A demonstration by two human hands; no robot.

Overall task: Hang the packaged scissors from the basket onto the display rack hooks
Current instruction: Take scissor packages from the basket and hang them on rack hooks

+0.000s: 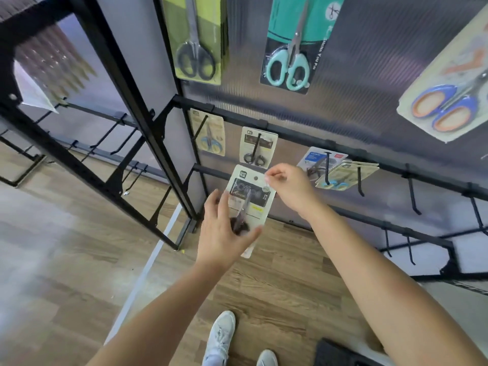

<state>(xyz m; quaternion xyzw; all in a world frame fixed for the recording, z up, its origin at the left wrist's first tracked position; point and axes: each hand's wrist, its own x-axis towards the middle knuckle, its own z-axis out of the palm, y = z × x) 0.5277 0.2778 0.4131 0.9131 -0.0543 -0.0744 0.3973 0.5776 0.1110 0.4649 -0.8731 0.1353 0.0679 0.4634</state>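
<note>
Right, dead centre of the frame, both hands are on one packaged pair of scissors (249, 204), a cream card with a dark label and black handles, held out in front of the display rack (290, 133). The left hand (224, 231) grips the lower half of the pack, fingers across the front over the handles and the thumb hooked round its right edge. The right hand (287, 184) pinches the card's upper right corner between thumb and forefinger, just beside the round hanging hole. The pack sits tilted, top leaning to the right, and it is not on any hook. Directly above it, a matching black-handled pack (257, 147) hangs on a hook; to the left of that hangs a blue-handled pack (208, 136), and to the right a small cluster of packs (338, 170) dangles on two hooks. Up top, larger packs line the panel: black handles on yellow-green (196, 40), mint handles (293, 48), blue and orange at upper right (446, 91). Bare hooks (413, 196) run along the rails at right. At the bottom, white shoes (219, 336) stand on the wooden floor (66, 260), with a dark object at the lower edge too cropped to identify.
</note>
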